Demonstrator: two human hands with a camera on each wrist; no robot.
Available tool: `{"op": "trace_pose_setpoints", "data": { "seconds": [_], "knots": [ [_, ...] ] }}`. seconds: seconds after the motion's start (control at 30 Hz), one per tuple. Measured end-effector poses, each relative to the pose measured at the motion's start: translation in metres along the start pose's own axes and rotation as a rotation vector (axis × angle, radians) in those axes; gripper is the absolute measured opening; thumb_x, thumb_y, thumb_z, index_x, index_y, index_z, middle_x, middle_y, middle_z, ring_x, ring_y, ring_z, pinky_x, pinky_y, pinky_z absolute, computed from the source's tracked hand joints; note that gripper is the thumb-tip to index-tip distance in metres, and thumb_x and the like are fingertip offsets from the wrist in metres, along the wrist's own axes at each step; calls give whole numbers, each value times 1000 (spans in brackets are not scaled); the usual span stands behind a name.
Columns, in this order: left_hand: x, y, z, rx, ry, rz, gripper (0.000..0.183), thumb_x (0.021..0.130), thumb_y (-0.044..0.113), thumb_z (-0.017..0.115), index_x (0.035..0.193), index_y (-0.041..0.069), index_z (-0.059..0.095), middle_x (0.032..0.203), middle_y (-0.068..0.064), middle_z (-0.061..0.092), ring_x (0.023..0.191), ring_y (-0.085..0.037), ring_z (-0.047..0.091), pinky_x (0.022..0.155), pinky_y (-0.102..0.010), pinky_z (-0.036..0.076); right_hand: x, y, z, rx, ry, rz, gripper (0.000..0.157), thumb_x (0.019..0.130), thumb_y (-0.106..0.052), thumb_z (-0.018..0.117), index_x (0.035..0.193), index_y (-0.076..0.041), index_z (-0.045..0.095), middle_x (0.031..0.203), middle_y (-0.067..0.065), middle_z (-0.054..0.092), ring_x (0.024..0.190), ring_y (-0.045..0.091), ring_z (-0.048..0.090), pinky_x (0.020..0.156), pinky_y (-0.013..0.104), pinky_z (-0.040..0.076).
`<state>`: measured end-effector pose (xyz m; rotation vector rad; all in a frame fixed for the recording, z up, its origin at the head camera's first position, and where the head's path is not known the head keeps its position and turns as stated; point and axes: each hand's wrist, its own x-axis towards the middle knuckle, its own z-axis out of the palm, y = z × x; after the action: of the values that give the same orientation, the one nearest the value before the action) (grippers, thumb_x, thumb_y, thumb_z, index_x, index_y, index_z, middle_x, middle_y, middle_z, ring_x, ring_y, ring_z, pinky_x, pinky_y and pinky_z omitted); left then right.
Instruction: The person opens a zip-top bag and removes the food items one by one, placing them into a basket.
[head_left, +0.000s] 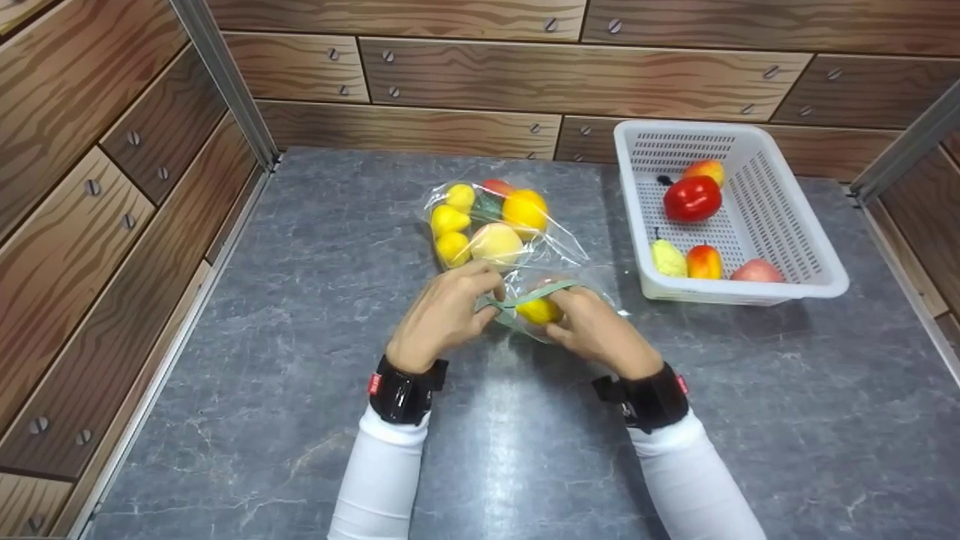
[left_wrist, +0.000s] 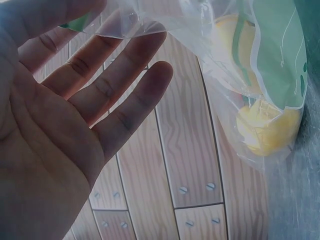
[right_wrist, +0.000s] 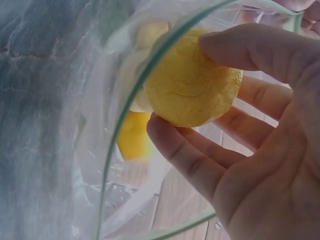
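A clear zip bag (head_left: 559,240) with a green-edged mouth lies on the table, holding several yellow fruits (head_left: 450,220), an orange fruit (head_left: 525,211), a pale peach (head_left: 496,244) and something red and dark green at the back. At the near side of the mouth, my left hand (head_left: 448,311) pinches the green rim between thumb and forefinger; its other fingers are spread in the left wrist view. My right hand (head_left: 600,326) grips a round, wrinkled yellow fruit (right_wrist: 195,82) inside the bag's opening, thumb on one side and fingers on the other.
Right of the bag stands a white perforated basket (head_left: 829,247). In it are a red bell pepper (head_left: 692,199), a green pear (head_left: 667,259), two red-yellow mangoes (head_left: 704,262) and a pinkish fruit (head_left: 757,271). Wood-patterned walls (head_left: 465,71) enclose the grey table (head_left: 300,337).
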<state>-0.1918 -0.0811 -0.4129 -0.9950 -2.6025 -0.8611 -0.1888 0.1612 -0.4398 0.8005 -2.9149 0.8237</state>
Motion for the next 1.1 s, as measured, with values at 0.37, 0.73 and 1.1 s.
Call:
{"op": "trace_pose_setpoints", "data": {
  "seconds": [0.37, 0.73, 1.1],
  "knots": [
    [1, -1, 1, -9, -32, -29, 17, 82, 4, 83, 94, 11, 72, 107, 0, 69, 97, -19, 67, 86, -31, 57, -13, 0, -7, -43, 30, -77, 43, 82, 0, 77, 124, 0, 67, 113, 18, 70, 101, 34, 65, 90, 48, 58],
    [1, -2, 0, -22, -23, -22, 18, 82, 3, 83, 93, 11, 71, 108, 0, 69, 98, -20, 66, 89, -32, 56, -24, -1, -27, -1, 25, -133, 53, 82, 0, 76, 134, -2, 65, 133, 16, 66, 118, 35, 65, 100, 50, 55],
    [1, -1, 0, -29, -34, -36, 17, 83, 4, 82, 93, 11, 71, 108, 0, 69, 100, -19, 67, 89, -31, 56, -36, -6, -44, 41, 39, -156, 51, 84, -4, 79, 133, -9, 68, 135, 12, 67, 115, 28, 67, 99, 46, 56]
  ]
}}
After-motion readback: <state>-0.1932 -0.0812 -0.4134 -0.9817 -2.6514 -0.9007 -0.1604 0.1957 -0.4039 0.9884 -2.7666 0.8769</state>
